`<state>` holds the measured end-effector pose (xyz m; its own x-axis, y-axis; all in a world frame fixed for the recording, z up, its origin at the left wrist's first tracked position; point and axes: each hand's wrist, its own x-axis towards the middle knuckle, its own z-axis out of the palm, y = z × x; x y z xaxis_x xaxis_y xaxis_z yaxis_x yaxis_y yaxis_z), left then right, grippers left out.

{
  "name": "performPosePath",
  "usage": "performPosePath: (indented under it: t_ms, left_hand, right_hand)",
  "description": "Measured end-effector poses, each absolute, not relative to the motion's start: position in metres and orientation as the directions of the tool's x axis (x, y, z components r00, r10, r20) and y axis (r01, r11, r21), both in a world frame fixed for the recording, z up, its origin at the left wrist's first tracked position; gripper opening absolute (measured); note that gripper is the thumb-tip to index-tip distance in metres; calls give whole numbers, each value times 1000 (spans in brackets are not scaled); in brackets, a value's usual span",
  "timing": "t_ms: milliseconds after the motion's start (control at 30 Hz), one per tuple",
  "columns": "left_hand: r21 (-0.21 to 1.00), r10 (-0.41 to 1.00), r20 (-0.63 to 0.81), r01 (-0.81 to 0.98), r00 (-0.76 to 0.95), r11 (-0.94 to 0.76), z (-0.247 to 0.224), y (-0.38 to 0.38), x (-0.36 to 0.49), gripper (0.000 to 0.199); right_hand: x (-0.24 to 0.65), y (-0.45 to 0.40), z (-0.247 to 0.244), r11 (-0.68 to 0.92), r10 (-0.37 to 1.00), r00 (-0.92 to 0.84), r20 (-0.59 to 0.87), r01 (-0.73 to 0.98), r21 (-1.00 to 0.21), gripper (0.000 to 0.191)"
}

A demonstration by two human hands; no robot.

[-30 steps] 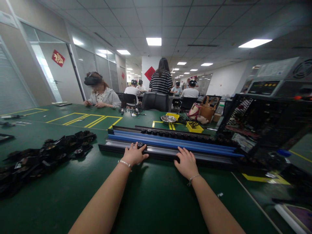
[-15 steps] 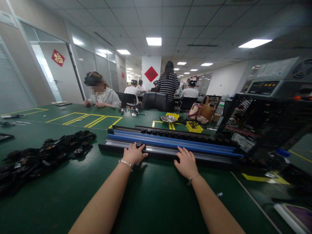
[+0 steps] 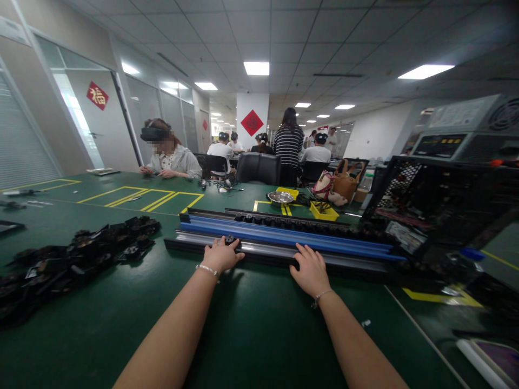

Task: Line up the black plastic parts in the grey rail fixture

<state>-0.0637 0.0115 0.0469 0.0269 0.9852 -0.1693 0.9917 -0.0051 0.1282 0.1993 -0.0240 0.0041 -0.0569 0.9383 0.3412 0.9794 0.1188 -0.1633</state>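
My left hand (image 3: pixel 220 256) lies over the left part of a long black-and-silver rail (image 3: pixel 267 252), its fingers spread. A small black part (image 3: pixel 230 239) sits on the rail between its fingertips, seemingly touching them. Farther right, my right hand (image 3: pixel 311 272) rests with outstretched fingers on the same rail; its thumb is at the near edge. Just behind this rail runs a long blue rail (image 3: pixel 284 233). A row of small black parts (image 3: pixel 279 221) lines another dark rail beyond it.
Many black parts (image 3: pixel 87 254) lie heaped on the green table (image 3: pixel 251 335) at left. An open computer case (image 3: pixel 446 200) stands at right. Toward the back are a metal bowl (image 3: pixel 279 198) and a yellow tray (image 3: pixel 324 212). A seated person (image 3: pixel 174 156) works across the table.
My left hand and the small black part have shifted slightly left along the rail. My right hand stays put. In the background, the standing person in stripes has moved right.
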Motion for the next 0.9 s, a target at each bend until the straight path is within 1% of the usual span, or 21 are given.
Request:
performPosePath:
  t_ms: [300, 900]
  left_hand:
    - [134, 984, -175, 991, 19, 5, 47, 13, -68, 70]
    - [137, 982, -188, 990, 8, 18, 49, 17, -77, 71]
  right_hand:
    - [198, -26, 6, 109, 941, -54, 334, 983, -147, 22]
    - [198, -25, 7, 112, 942, -57, 330, 982, -150, 21]
